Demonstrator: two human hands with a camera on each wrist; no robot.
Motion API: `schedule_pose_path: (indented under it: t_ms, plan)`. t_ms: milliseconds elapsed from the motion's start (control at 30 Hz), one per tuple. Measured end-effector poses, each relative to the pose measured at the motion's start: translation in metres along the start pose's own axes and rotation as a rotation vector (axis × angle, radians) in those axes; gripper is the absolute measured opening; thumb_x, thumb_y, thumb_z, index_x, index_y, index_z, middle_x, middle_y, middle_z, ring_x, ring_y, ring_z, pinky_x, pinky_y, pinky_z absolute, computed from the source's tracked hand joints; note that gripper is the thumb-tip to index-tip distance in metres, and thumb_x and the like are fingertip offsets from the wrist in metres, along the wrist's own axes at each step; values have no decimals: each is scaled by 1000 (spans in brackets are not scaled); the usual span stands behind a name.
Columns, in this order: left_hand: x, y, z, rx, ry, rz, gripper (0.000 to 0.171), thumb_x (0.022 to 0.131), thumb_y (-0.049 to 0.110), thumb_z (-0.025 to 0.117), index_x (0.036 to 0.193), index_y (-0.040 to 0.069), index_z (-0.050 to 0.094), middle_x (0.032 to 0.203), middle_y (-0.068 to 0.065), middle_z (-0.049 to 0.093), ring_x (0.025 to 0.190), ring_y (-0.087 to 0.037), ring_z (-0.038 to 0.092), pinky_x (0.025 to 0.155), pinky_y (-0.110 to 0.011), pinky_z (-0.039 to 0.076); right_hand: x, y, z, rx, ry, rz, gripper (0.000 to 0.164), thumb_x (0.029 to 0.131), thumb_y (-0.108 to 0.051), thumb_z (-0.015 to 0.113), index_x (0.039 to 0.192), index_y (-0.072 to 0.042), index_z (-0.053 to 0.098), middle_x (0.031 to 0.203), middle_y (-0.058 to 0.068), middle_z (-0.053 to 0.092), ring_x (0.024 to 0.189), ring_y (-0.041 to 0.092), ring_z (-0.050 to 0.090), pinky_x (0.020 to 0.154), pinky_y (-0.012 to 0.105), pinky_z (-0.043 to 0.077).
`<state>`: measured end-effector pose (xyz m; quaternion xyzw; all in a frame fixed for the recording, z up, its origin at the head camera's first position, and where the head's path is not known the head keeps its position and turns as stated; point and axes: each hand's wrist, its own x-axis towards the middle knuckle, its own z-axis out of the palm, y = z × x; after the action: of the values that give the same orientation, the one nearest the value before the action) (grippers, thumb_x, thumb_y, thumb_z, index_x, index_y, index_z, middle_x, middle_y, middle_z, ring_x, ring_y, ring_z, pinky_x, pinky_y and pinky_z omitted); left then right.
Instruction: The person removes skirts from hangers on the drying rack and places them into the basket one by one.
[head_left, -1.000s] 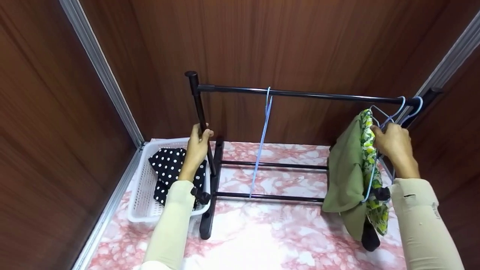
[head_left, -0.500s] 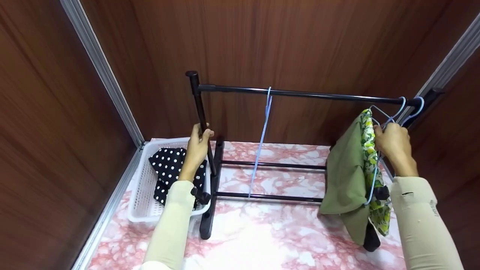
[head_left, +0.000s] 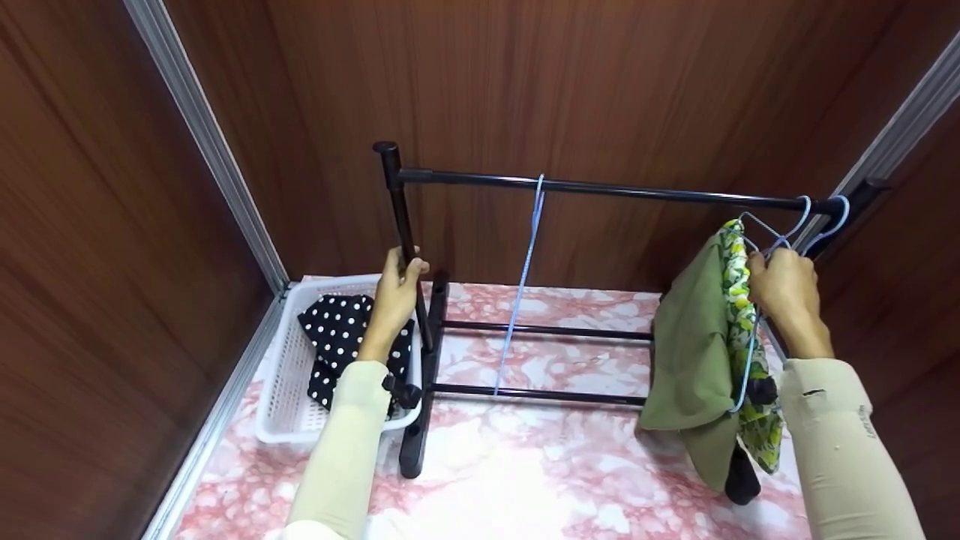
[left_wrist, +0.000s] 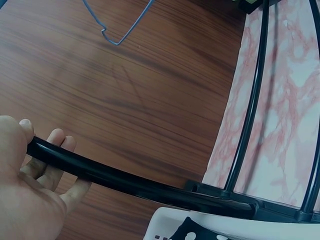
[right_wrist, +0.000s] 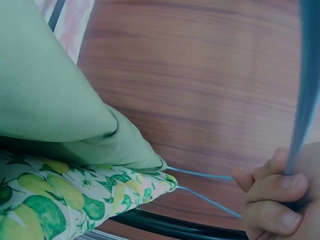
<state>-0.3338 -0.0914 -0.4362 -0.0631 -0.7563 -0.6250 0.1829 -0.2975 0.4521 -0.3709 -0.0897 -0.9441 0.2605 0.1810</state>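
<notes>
My left hand [head_left: 397, 289] grips the black left upright post [head_left: 402, 217] of a low clothes rack; in the left wrist view its fingers [left_wrist: 75, 195] curl round the post [left_wrist: 125, 182]. At the far right, my right hand [head_left: 786, 292] holds a blue wire clothes hanger [head_left: 746, 367] just below its neck, fingers [right_wrist: 275, 187] curled. A green garment [head_left: 686, 345] and a lemon-print garment [head_left: 739, 277] hang beside that hand. Two hanger hooks sit on the top rail [head_left: 637, 193] there. The exact grip is partly hidden by the hand.
Outside the rack's left foot stands a white basket [head_left: 281, 375] holding a black polka-dot cloth [head_left: 337, 330]. One bare blue hanger [head_left: 521, 292] hangs mid-rail. Brown wooden panels [head_left: 480, 90] enclose the back and sides; the floor [head_left: 510, 465] has pink marbling.
My right hand and the hanging garments have shifted very slightly, and the green garment swings a little to the left at its lower end. My left hand stays on the post.
</notes>
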Motion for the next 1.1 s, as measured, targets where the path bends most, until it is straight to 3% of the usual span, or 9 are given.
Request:
schedule_pose_path:
  t_ms: [133, 467, 633, 800, 900, 1100]
  plan:
    - [0, -1, 1, -5, 0, 4, 29, 112, 10, 51, 138, -1, 53, 121, -29, 71, 123, -40, 68, 114, -50, 49, -1, -2, 0, 9, 5, 0, 56, 111, -35, 41, 79, 5, 63, 88, 38, 69, 97, 67, 62, 81, 71, 49]
    - [0, 0, 0, 4, -3, 7, 29, 112, 11, 51, 138, -1, 52, 123, -32, 69, 123, -40, 68, 111, -49, 49, -5, -19, -3, 8, 32, -28, 52, 111, -34, 40, 83, 5, 61, 99, 44, 63, 96, 65, 61, 80, 72, 47]
    - [0, 0, 0, 10, -6, 5, 30, 113, 12, 50, 140, -1, 52, 124, -29, 70, 124, -39, 67, 111, -49, 49, -7, -30, -6, 9, 47, -52, 54, 111, -33, 40, 80, 5, 61, 83, 37, 68, 91, 64, 64, 80, 70, 49]
    - [0, 1, 0, 8, -4, 0, 31, 112, 11, 50, 140, -2, 51, 123, -27, 71, 123, -39, 67, 113, -50, 49, -9, -41, -7, 15, 77, -104, 51, 111, -28, 42, 76, 4, 62, 57, 18, 65, 82, 63, 66, 78, 67, 50]
    - [-1, 1, 0, 5, -2, -5, 30, 112, 11, 50, 140, -1, 52, 122, -28, 70, 123, -39, 67, 113, -50, 48, -11, -47, -8, 18, 84, -121, 51, 110, -26, 42, 72, 2, 60, 54, 14, 63, 76, 59, 67, 76, 65, 51]
    - [-2, 0, 1, 5, 14, -6, 29, 112, 10, 52, 139, 1, 54, 123, -28, 71, 123, -39, 68, 112, -50, 50, -15, -57, -8, 8, 95, -146, 52, 111, -27, 43, 68, -1, 56, 59, 20, 62, 74, 54, 65, 73, 62, 50]
